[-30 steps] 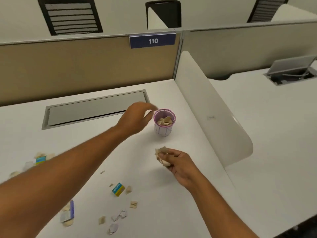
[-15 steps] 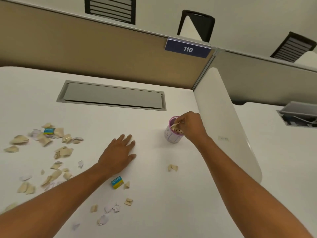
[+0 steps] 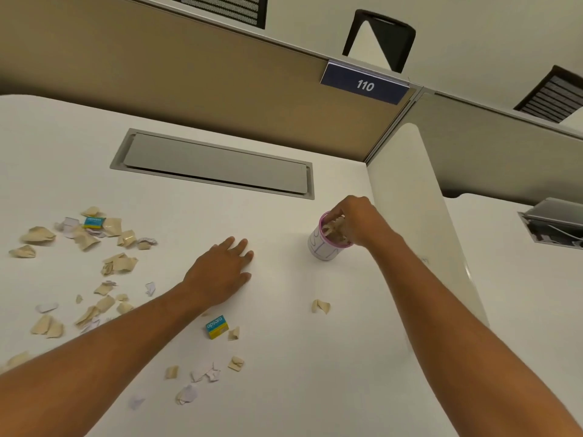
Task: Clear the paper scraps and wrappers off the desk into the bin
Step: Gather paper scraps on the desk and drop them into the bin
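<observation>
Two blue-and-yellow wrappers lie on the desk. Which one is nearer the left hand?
The blue-and-yellow wrapper just below the left hand, lying with one tan scrap beside it. The other wrapper sits far left, in the dense scrap pile.

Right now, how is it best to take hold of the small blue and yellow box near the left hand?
Pinch the blue and yellow box from above across its two long sides. It lies flat on the desk, tilted, so probably only the edges offer purchase.

desk (image 3: 315, 389) – smooth matt white laminate | scraps (image 3: 120, 264) – your creased beige and white paper | cable hatch (image 3: 214, 165) – matt grey metal | partition (image 3: 189, 74) – tan cloth-like, matt
</observation>
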Action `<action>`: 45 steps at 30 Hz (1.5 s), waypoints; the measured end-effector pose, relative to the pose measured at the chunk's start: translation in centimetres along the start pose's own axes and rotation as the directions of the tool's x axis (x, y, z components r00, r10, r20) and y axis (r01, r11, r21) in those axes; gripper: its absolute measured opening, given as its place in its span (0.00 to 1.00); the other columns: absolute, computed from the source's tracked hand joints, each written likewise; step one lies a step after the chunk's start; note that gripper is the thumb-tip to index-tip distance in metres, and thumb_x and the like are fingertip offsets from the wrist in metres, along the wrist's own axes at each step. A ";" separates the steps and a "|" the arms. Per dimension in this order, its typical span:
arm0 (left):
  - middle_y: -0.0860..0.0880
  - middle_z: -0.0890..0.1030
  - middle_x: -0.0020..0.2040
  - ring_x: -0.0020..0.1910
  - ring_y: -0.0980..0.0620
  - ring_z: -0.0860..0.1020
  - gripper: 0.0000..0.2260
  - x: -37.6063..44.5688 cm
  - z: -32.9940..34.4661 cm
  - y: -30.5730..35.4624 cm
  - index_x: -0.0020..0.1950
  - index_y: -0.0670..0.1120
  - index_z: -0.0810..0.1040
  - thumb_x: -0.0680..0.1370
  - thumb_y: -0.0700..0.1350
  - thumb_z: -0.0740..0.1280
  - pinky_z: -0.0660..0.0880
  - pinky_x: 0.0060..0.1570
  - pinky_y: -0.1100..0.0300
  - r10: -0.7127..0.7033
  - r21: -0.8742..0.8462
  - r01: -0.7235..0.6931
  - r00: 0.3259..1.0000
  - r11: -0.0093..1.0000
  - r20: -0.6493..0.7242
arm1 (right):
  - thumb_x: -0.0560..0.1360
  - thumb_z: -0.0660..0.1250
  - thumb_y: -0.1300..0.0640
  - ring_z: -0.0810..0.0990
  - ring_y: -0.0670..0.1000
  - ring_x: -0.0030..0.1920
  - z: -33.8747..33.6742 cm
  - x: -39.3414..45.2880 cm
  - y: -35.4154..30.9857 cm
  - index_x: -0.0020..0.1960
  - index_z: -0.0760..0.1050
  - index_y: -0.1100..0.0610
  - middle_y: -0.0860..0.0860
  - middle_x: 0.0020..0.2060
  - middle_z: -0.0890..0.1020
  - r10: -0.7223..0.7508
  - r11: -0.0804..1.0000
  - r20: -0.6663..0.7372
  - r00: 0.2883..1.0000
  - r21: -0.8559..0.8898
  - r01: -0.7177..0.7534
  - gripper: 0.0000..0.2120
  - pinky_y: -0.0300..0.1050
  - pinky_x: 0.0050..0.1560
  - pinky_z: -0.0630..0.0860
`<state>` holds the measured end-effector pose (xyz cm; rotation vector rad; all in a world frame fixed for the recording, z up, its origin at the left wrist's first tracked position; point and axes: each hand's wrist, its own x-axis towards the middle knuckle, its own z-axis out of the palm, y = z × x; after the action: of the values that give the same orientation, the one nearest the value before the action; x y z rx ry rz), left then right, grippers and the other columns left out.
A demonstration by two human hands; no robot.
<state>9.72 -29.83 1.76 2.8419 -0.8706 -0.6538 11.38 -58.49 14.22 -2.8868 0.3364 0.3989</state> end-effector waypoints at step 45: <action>0.53 0.33 0.84 0.84 0.46 0.36 0.40 0.5 5.7 -2.7 0.82 0.55 0.33 0.73 0.70 0.20 0.37 0.80 0.49 0.130 0.020 -0.129 0.983 0.991 -0.128 | 0.75 0.72 0.65 0.82 0.48 0.42 5.8 -7.1 -0.6 0.46 0.82 0.52 0.47 0.42 0.85 -0.008 0.879 -0.633 0.774 0.364 0.307 0.09 0.42 0.48 0.78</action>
<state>9.01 -27.61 -4.17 2.7715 -1.0295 -0.4445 3.44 -55.14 10.88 -2.4592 0.2252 -0.6103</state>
